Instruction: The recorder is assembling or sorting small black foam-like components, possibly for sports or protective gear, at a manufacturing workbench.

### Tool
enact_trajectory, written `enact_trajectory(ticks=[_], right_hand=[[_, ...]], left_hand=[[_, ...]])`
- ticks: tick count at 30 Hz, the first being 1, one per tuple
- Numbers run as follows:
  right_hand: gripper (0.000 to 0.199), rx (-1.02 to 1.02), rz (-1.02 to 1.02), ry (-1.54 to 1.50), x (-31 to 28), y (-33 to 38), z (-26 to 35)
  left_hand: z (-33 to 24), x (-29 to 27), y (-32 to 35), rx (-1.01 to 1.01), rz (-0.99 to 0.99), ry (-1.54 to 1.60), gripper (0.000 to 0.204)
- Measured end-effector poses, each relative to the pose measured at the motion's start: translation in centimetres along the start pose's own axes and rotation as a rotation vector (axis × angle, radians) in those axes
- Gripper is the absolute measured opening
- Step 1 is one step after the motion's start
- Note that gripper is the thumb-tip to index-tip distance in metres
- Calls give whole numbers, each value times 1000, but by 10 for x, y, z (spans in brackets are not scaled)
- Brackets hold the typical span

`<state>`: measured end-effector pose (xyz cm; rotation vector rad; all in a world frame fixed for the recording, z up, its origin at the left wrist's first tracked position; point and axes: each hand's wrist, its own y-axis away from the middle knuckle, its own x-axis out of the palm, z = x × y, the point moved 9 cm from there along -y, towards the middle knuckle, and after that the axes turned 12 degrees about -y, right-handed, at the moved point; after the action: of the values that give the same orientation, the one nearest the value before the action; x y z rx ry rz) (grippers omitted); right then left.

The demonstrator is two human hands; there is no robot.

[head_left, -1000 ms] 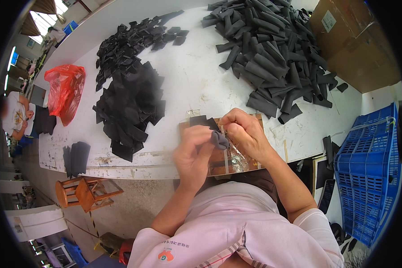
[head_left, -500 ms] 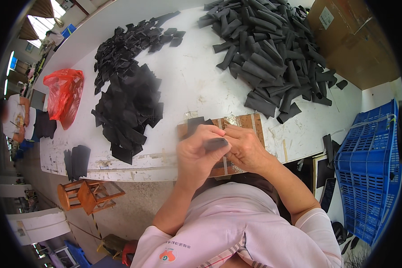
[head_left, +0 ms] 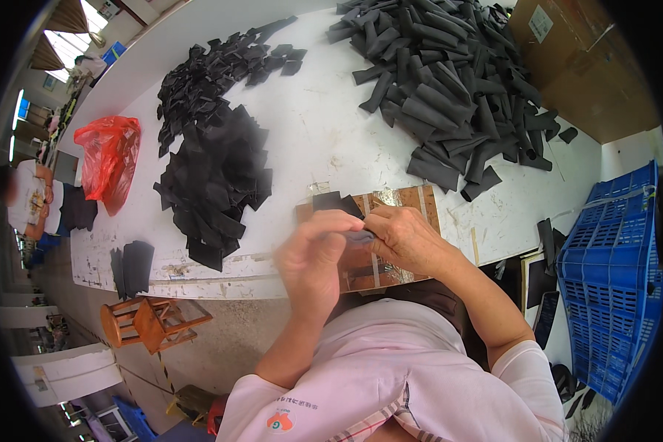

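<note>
Over a brown board (head_left: 427, 214) at the table's front edge, my two hands meet around a small dark grey fabric piece (head_left: 359, 236), seemingly rolled or folded. My right hand (head_left: 409, 239) pinches its right end, fingers bent. Partly smeared by motion, my left hand (head_left: 313, 254) curls over the left end, with its thumb below and fingers above. Most of the piece is hidden by the fingers. Behind my left fingers, a flat black piece (head_left: 331, 201) lies on the board's far left corner.
Black flat pieces (head_left: 214, 184) are heaped left on the white table (head_left: 309, 118); dark grey tubes (head_left: 442, 103) pile up at right. Around them are a red plastic bag (head_left: 110, 162), a cardboard box (head_left: 582, 66), a blue crate (head_left: 611, 272) and a wooden stool (head_left: 155, 324). Another person stands far left.
My left hand has shifted slightly left and its fingers have straightened over the piece. The right hand stays nearly in place, turned a little. The dark piece now shows less between them.
</note>
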<state>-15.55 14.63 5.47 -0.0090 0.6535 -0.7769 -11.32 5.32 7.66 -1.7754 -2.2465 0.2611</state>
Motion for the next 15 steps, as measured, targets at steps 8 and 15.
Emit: enact_trajectory(ticks=[8, 15], right_hand=[[25, -78, -42, 128, 18, 5, -3], [24, -82, -60, 28, 17, 11, -1]], left_hand=[[33, -22, 8, -186, -108, 327, 15], [21, -24, 7, -99, -73, 176, 16]])
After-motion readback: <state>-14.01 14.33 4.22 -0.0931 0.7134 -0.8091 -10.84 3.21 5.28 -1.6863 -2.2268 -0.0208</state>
